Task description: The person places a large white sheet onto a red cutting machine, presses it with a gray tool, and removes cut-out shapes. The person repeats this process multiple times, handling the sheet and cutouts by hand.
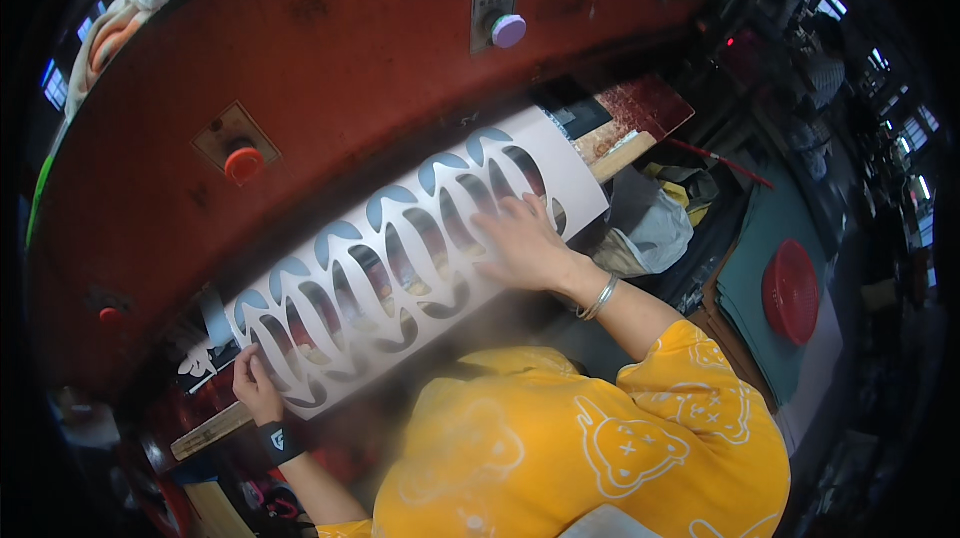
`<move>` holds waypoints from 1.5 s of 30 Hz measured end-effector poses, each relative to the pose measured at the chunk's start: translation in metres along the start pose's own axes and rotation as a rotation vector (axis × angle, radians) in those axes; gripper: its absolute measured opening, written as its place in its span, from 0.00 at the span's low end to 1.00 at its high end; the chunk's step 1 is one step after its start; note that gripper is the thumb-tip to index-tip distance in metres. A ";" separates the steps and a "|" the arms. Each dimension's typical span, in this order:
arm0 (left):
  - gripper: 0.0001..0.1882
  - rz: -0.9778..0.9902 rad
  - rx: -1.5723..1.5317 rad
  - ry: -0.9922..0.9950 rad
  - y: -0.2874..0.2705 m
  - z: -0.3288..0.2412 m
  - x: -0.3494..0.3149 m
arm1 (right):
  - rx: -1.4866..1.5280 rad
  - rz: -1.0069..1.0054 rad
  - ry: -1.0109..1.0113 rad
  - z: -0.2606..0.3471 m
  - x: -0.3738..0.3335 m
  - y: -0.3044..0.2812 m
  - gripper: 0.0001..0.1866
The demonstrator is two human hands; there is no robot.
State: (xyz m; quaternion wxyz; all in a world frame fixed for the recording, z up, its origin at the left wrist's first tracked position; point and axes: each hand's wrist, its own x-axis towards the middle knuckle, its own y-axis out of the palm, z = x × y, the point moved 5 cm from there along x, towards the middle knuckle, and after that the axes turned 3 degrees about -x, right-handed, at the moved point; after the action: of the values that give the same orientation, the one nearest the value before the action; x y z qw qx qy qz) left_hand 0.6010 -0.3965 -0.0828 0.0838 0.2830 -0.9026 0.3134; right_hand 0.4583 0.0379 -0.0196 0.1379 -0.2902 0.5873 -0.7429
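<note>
A long white sheet with rows of curved cut-out holes lies slantwise in front of the red machine. Dark and reddish surfaces show through the holes. At the sheet's left end, my left hand holds the edge, fingers closed on it; a black band is round the wrist. My right hand lies over the sheet toward its right end, fingers stretched out and somewhat apart across the holes. A silver bangle circles that wrist. Whether the right fingertips press on the sheet or reach through a hole is hard to tell.
Above the sheet spans a red machine beam with an orange-red button and a pale purple knob. To the right are a plastic bag, green sheets and a red basket. Wooden strips stick out below left.
</note>
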 end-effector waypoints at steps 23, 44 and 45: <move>0.09 0.113 0.039 -0.144 0.000 -0.021 0.011 | 0.245 -0.088 0.372 -0.121 0.176 -0.010 0.28; 0.12 0.078 0.054 -0.072 -0.003 -0.018 0.007 | 0.027 -0.062 0.445 -0.151 0.138 -0.012 0.26; 0.14 0.034 0.038 -0.071 -0.006 -0.019 0.007 | 0.018 -0.066 0.441 -0.151 0.137 -0.011 0.26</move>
State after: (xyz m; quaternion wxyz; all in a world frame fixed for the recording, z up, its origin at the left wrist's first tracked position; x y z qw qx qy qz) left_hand 0.5982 -0.3919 -0.0618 0.0413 0.2803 -0.9035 0.3215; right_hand 0.2613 0.0854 0.0063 -0.0160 -0.1385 0.5868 -0.7976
